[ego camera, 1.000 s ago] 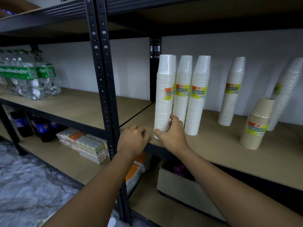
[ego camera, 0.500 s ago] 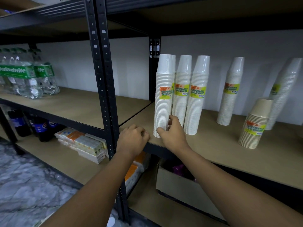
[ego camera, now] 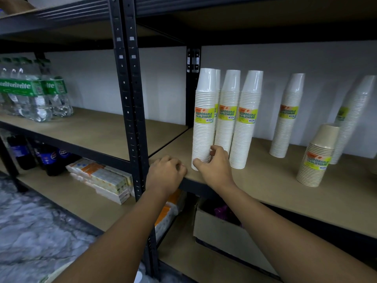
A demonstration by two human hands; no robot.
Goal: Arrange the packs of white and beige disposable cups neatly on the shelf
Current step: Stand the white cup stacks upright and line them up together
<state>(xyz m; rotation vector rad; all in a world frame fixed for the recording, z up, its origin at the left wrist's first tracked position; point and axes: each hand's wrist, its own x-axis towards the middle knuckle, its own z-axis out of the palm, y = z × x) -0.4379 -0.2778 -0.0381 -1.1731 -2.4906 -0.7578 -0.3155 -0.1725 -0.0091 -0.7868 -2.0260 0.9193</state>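
Several tall packs of white cups stand upright in a tight group at the left end of the shelf (ego camera: pixel 275 180). My right hand (ego camera: pixel 214 166) grips the base of the front white pack (ego camera: pixel 204 119), thumb in front and fingers behind. Two more packs (ego camera: pixel 228 119) (ego camera: pixel 247 119) stand just right of it, and another is partly hidden behind it. My left hand (ego camera: pixel 165 173) rests as a fist on the shelf's front edge, holding nothing. Farther right, one white pack (ego camera: pixel 285 119) leans on the wall, a short beige pack (ego camera: pixel 317 156) tilts, and another white pack (ego camera: pixel 353 119) leans behind it.
A black upright post (ego camera: pixel 130 99) splits the shelving just left of my hands. Shrink-wrapped water bottles (ego camera: pixel 34 94) sit on the left shelf. Below are dark soda bottles (ego camera: pixel 47 156), flat boxed packs (ego camera: pixel 102 178) and an open cardboard box (ego camera: pixel 224 231).
The front white pack has gone from tilted to upright against its neighbours and its label has turned to face front. My right hand stays at its base; my left hand has not moved.
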